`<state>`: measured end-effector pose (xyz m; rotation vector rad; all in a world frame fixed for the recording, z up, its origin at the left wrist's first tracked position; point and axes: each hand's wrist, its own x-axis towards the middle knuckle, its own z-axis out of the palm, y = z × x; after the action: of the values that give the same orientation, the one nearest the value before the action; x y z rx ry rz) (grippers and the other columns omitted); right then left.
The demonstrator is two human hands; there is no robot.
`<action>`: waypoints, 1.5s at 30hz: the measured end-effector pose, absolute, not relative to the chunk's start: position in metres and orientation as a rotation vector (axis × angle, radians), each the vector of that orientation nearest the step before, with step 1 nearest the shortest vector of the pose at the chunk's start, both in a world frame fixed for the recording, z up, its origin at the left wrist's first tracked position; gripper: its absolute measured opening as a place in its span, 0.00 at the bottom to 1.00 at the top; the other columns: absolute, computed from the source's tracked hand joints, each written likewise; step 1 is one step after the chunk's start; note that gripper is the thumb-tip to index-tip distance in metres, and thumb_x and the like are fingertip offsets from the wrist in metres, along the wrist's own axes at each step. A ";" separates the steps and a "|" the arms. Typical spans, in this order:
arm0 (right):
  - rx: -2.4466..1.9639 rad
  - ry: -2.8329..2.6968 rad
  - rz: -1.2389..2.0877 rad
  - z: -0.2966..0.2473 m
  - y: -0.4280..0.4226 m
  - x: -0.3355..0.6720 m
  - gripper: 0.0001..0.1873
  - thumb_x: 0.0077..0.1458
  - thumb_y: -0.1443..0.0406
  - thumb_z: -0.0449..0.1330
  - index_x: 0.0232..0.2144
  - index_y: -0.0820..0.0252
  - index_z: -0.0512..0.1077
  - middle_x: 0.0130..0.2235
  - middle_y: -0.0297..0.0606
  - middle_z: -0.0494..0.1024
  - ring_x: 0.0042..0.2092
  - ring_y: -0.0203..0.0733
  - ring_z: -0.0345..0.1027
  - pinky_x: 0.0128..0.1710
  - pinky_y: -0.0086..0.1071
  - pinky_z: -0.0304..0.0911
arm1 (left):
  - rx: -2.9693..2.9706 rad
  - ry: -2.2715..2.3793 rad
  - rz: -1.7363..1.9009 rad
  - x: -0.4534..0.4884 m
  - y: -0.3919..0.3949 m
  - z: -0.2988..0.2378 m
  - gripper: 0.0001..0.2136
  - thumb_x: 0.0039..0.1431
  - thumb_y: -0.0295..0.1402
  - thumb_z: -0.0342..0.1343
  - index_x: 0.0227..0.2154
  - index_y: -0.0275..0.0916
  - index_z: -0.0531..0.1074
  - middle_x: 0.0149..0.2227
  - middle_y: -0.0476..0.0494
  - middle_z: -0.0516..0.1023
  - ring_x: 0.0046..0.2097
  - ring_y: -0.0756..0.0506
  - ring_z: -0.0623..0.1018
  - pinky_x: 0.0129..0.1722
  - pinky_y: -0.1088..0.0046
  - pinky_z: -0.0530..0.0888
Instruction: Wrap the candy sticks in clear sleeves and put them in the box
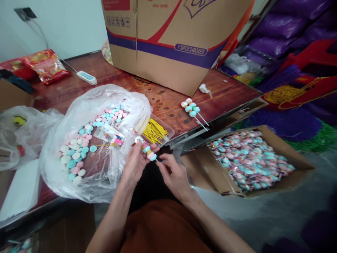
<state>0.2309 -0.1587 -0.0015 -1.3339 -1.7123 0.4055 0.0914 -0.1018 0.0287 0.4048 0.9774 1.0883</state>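
A candy skewer (150, 154) of pink, blue, white and yellowish pieces on a thin stick is held between my hands. My left hand (137, 160) is closed around its upper candies. With thumb and finger, my right hand (173, 172) pinches the stick at the lower end. Left of them, an open clear plastic bag (102, 191) spreads over the table with loose pink, white and blue candies (76, 151) in it. A small printed clear wrapper (110, 135) lies among them. Yellow twist ties (155, 130) sit in a clear tray just beyond my left hand.
Two finished-looking candy skewers (191, 108) lie at the table's right edge. A large carton (168, 45) stands at the back. Below right, an open cardboard box (229, 182) holds many wrapped skewers. A red packet (47, 65) and a white remote-like device (86, 77) are at the back left.
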 end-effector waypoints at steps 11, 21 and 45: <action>-1.226 -1.706 0.364 0.000 -0.147 0.222 0.10 0.67 0.69 0.52 0.38 0.59 0.73 0.32 0.38 0.81 0.30 0.36 0.74 0.33 0.26 0.67 | 0.500 0.865 0.972 0.087 -0.109 0.027 0.18 0.58 0.47 0.63 0.34 0.35 0.76 0.37 0.36 0.84 0.44 0.39 0.84 0.43 0.65 0.79; -1.215 -1.734 0.453 0.001 -0.153 0.221 0.09 0.67 0.67 0.53 0.37 0.59 0.74 0.30 0.35 0.79 0.27 0.34 0.71 0.30 0.25 0.65 | 0.471 0.912 1.235 0.083 -0.094 0.034 0.15 0.57 0.44 0.65 0.35 0.35 0.75 0.34 0.41 0.83 0.44 0.40 0.83 0.49 0.63 0.77; -1.119 -2.021 0.560 0.007 -0.141 0.245 0.14 0.69 0.68 0.49 0.39 0.60 0.75 0.31 0.37 0.80 0.27 0.34 0.70 0.30 0.26 0.61 | 0.429 1.019 1.015 0.068 -0.088 0.033 0.22 0.68 0.49 0.48 0.33 0.34 0.75 0.31 0.36 0.83 0.42 0.38 0.85 0.45 0.57 0.80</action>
<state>0.2447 -0.1409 0.0074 -1.1194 -2.0212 0.5597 0.0682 -0.0885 0.0332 0.4295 1.0189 1.0152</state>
